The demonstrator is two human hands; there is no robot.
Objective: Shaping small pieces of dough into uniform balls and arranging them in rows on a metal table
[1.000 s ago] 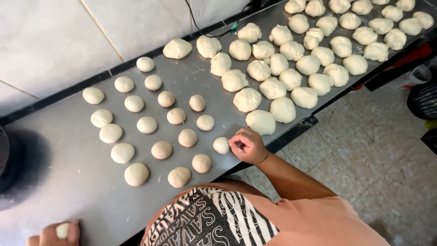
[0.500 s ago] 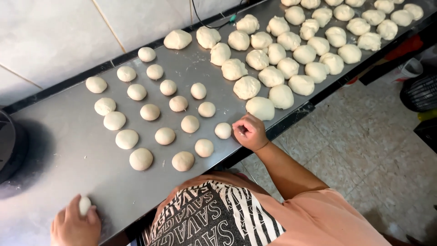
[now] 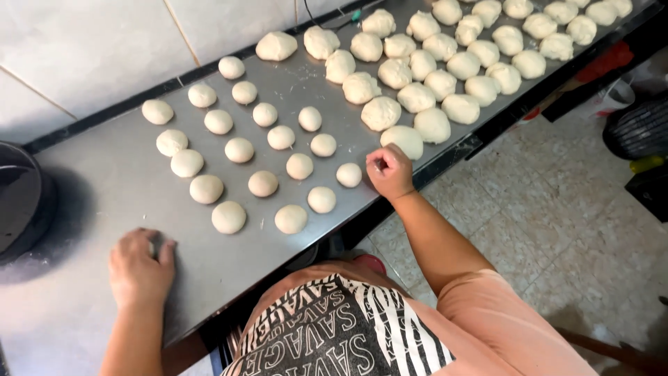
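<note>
My left hand lies palm down on the steel table, cupped over a small dough ball whose white edge shows under the fingers. My right hand is curled shut at the table's front edge, between a small round dough ball and a larger rough dough lump. I cannot tell if it pinches a bit of dough. Several smooth small balls sit in rows to the left of it. Several bigger rough lumps fill the table's right part.
A dark round pan stands at the table's left end. A tiled wall runs behind the table. To the right, tiled floor holds a black basket and a red object.
My left hand came up from the lower left with a dough ball and now presses it onto the table. My right hand stayed by the front edge, shifting slightly right.
</note>
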